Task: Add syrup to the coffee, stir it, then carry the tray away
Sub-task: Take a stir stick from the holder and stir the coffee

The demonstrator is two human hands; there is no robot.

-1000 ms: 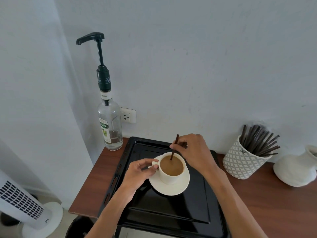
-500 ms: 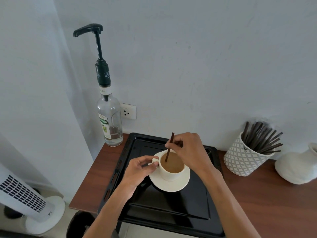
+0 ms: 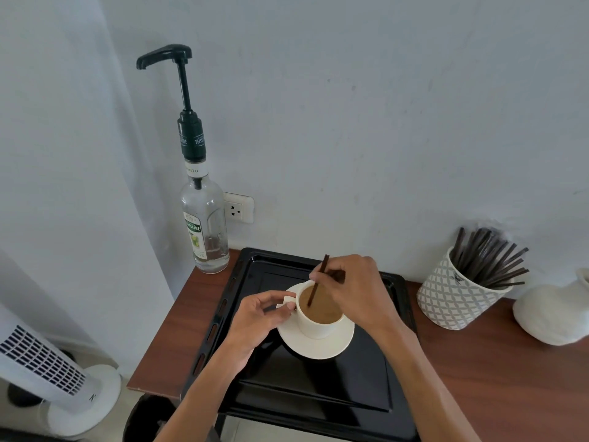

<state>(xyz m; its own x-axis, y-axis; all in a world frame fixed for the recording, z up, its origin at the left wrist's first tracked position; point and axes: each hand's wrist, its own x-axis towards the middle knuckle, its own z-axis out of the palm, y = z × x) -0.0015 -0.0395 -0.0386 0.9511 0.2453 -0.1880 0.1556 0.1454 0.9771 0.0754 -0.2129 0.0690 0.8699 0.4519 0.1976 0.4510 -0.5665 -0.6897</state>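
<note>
Above the cup [image 3: 318, 323], our right hand [image 3: 357, 291] pinches the stir stick [image 3: 316, 283], which slants down-left into the coffee [image 3: 322, 309]. Our left hand [image 3: 258, 317] grips the cup's handle [image 3: 288, 303].

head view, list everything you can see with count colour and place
tray: 1, black, on table
saucer: 1, white, on tray
cup: 1, white, coffee inside, on saucer
stir stick: 1, brown, tip in coffee
syrup bottle: 1, clear, black pump, left of tray
stick holder: 1, white patterned, right of tray
vase: 1, white, far right
fan: 1, white, floor left
left hand: at cup handle
right hand: holds stir stick
</note>
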